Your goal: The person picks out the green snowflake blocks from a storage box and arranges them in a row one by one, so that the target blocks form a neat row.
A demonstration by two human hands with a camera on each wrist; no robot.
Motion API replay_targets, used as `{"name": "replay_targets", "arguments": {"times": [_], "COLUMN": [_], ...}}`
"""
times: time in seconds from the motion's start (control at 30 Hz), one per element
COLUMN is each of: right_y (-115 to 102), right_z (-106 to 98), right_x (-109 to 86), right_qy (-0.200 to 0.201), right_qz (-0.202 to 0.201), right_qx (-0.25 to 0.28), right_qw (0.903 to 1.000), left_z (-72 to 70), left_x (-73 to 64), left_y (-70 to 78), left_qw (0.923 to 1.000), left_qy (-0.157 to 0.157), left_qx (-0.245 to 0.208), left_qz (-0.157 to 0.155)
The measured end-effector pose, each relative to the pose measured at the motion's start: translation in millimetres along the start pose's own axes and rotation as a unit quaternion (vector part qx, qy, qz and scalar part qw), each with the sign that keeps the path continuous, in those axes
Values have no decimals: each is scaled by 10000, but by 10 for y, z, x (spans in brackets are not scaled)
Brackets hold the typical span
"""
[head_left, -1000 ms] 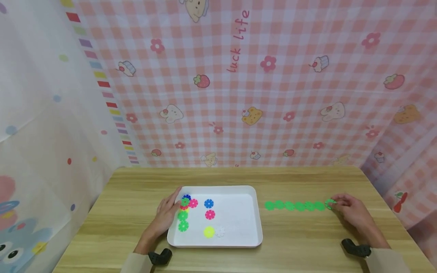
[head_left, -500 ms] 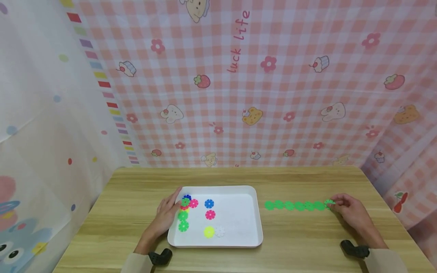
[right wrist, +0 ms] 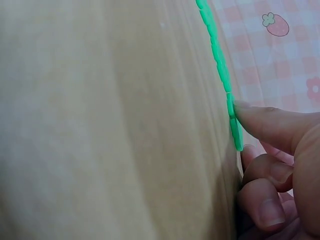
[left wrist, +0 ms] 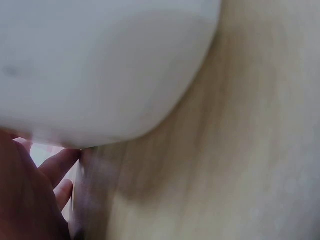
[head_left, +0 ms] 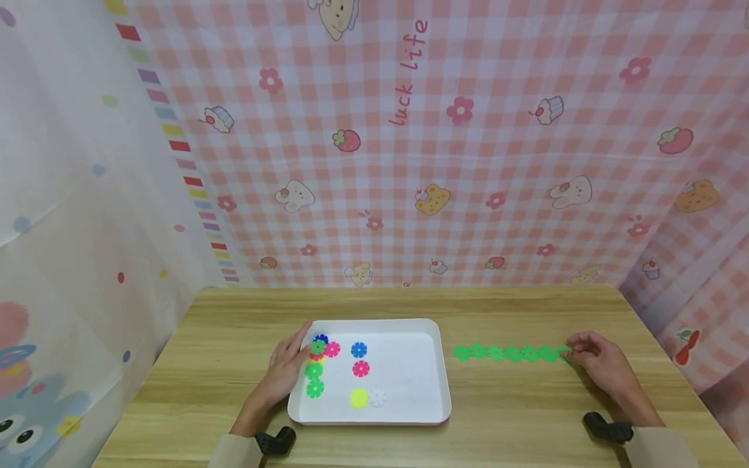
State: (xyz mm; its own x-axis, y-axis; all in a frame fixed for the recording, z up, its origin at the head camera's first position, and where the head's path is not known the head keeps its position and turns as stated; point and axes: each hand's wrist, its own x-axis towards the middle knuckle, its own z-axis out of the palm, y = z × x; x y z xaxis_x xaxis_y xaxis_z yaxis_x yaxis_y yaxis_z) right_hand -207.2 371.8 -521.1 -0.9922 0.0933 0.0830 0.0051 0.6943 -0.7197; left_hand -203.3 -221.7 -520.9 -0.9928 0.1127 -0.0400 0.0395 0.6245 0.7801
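Note:
In the head view, a white tray (head_left: 404, 416) is held at its left side by my left hand (head_left: 287, 364), thumb over the rim and fingers along the outside. The left wrist view shows the tray's pale underside (left wrist: 120, 75) close up, with fingers (left wrist: 60, 165) beside its edge. To the right of the tray, several green snowflake discs (head_left: 496, 353) lie in a row on the table. My right hand (head_left: 605, 364) pinches the disc at the row's right end. The right wrist view has the thumb (right wrist: 270, 122) on the green row near its end, with the other fingers curled close below.
Inside the tray lie loose discs: a blue one (head_left: 359, 350), a pink one (head_left: 360, 368), a yellow one (head_left: 359, 398), a clear one (head_left: 377, 398) and an overlapping cluster at left including green ones (head_left: 315, 389). A checked cloth (head_left: 497, 162) hangs behind the wooden table (head_left: 503, 429).
The end green disc in my right fingers has shifted slightly left and down, level with the row, and more of it is covered by the fingers. My left hand and the tray stay put.

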Motion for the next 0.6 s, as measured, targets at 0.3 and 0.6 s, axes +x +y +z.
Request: {"name": "replay_targets", "arguments": {"times": [0.3, 0.6], "right_y": [-15, -266], "right_z": [17, -14], "right_x": [15, 77], "right_qy": [14, -206], "right_qz": [360, 325], "right_qx": [36, 204], "right_qw": [9993, 9991], "left_z": [-11, -7], "left_x": [2, 13], "left_y": [7, -2], "left_qw": [10000, 9999], "left_qy": [-33, -83], "left_qx": [-29, -80], "left_qz": [-23, -89]}}
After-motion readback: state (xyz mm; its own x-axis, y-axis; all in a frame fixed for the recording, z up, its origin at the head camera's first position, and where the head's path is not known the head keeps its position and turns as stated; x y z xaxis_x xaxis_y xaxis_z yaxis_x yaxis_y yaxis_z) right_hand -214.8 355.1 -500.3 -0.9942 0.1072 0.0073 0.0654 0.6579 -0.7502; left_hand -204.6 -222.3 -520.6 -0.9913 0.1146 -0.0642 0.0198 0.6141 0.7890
